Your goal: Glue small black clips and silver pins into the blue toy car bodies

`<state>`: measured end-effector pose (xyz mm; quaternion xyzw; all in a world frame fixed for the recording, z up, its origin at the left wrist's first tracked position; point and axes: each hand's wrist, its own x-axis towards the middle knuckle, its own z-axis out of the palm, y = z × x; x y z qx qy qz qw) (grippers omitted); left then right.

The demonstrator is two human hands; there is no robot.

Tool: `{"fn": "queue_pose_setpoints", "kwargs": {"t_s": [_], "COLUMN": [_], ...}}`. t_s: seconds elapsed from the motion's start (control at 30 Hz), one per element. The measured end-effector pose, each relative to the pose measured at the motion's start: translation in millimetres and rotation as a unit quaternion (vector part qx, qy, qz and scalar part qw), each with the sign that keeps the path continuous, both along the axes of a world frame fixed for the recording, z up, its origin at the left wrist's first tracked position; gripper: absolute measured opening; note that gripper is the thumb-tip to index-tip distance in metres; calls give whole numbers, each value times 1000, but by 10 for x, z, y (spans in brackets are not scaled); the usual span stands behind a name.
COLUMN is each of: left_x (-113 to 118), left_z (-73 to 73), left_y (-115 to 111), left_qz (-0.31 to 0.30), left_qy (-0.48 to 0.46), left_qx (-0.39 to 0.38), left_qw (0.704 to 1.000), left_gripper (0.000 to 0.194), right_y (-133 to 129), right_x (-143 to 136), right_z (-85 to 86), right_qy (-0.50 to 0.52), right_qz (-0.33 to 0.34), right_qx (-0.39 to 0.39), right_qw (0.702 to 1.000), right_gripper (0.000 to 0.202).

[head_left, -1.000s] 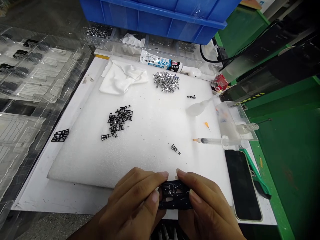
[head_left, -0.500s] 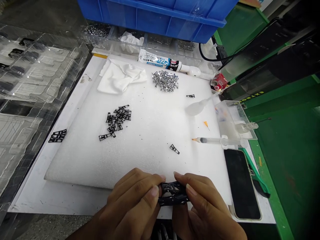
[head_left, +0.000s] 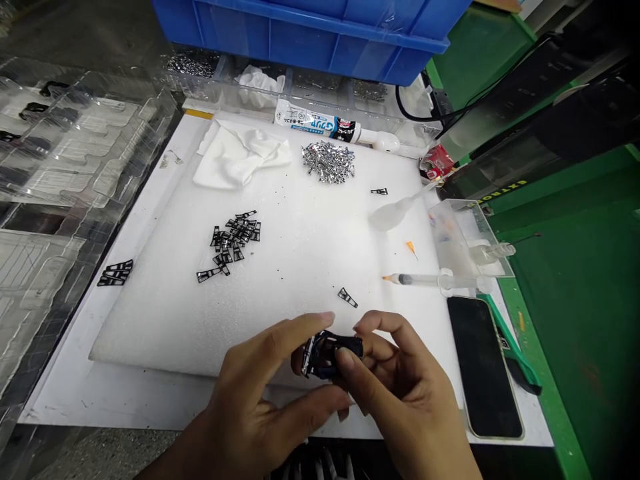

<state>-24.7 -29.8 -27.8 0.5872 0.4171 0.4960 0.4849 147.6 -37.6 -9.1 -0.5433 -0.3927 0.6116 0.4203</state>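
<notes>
A small glossy black plastic part with openings in it is held above the near edge of the white foam pad. My right hand grips it, thumb pressed on its front and fingers curled behind. Around its left end is my left hand, index finger and thumb spread apart; a fingertip behind seems to touch the part. Just beyond the hands lies a single black tapered frame piece. Farther left on the foam rests a loose pile of similar black frame pieces.
Small silver pieces are heaped at the back, beside a white cloth and a glue tube. To the right lie a syringe, an orange needle tip and a phone. Behind stands a blue bin.
The black part has been turned and raised slightly away from me. My left index finger and thumb have spread off it, while my right thumb has shifted onto its front.
</notes>
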Motion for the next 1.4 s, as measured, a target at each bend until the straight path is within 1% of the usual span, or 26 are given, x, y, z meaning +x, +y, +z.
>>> {"fn": "queue_pose_setpoints", "kwargs": {"t_s": [0.03,0.07,0.1,0.13,0.17,0.2,0.23,0.27,0.3,0.37,0.43,0.5,0.67,0.83,0.97,1.13,1.27,1.33,1.4], "left_x": [-21,-40,-54,-63,-68,-69,-69,-68,-69,-72,-78,-86,-85,-67,-80,-99,-59,-32,-24], "left_z": [11,26,44,62,81,97,110,119,122,119,108,96,63,39,53,92,124,134,138], "left_y": [8,18,30,40,50,59,66,71,76,83,87,85,75,74,83,87,67,57,55], "left_qz": [-14,-21,-24,-26,-25,-23,-23,-23,-26,-33,-34,-38,-35,-25,-22,-33,2,22,26], "left_qy": [-22,-42,-62,-82,-103,-121,-132,-135,-132,-109,-87,-67,-22,-9,-27,-61,-117,-136,-140], "left_qx": [-16,-37,-64,-93,-120,-139,-152,-157,-158,-151,-137,-125,-99,-86,-107,-171,-215,-218,-214], "left_qw": [1000,998,996,992,987,983,979,978,978,982,986,989,994,996,994,983,970,966,966], "left_gripper": [63,61,58,54,51,49,48,48,50,53,56,59,60,57,55,55,45,42,42], "right_y": [5,4,-4,-15,-27,-38,-44,-43,-34,3,53,101,176,206,203,204,196,188,185], "right_x": [3,-3,-18,-38,-60,-80,-93,-97,-90,-49,8,55,76,60,44,20,2,-13,-31], "right_z": [19,34,44,51,53,53,51,49,47,50,62,79,101,77,56,71,92,93,89], "right_qy": [57,83,75,37,-23,-85,-140,-180,-207,-237,-247,-235,-181,-169,-162,-172,-184,-194,-190], "right_qz": [12,16,12,0,-21,-39,-49,-43,-26,22,59,76,91,94,83,86,78,70,64], "right_qx": [-36,-58,-59,-37,4,60,121,172,204,226,224,210,162,144,160,185,192,192,189], "right_qw": [998,995,995,999,1000,994,982,968,957,945,941,946,966,970,970,964,961,959,961], "right_gripper": [23,22,20,18,17,18,21,22,23,22,20,18,10,10,13,21,22,23,24]}}
